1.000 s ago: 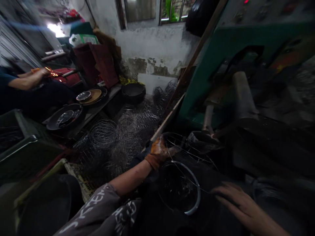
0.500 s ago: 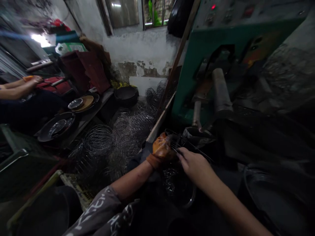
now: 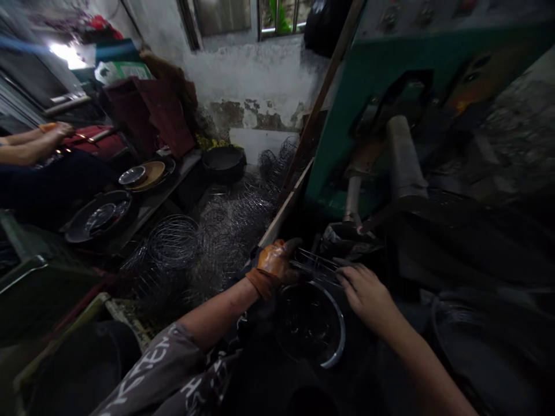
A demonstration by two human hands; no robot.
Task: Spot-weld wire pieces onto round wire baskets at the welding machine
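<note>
The floor point(image 3: 225, 199) is heaped with wire baskets point(image 3: 173, 240), piled loosely and touching one another. Taking that heap as the landmark: beyond it, by the wall, stands a dark round basin point(image 3: 223, 162). To its left runs a low dark surface point(image 3: 167, 193) carrying a black pan point(image 3: 93, 219) with a shiny bowl inside, and farther along a brown plate point(image 3: 151, 173) with a small metal bowl point(image 3: 132, 175) on it. To its right a pale wooden board point(image 3: 284, 211) edges the heap. Nearer than the heap lies a mesh crate point(image 3: 130, 315).
</note>
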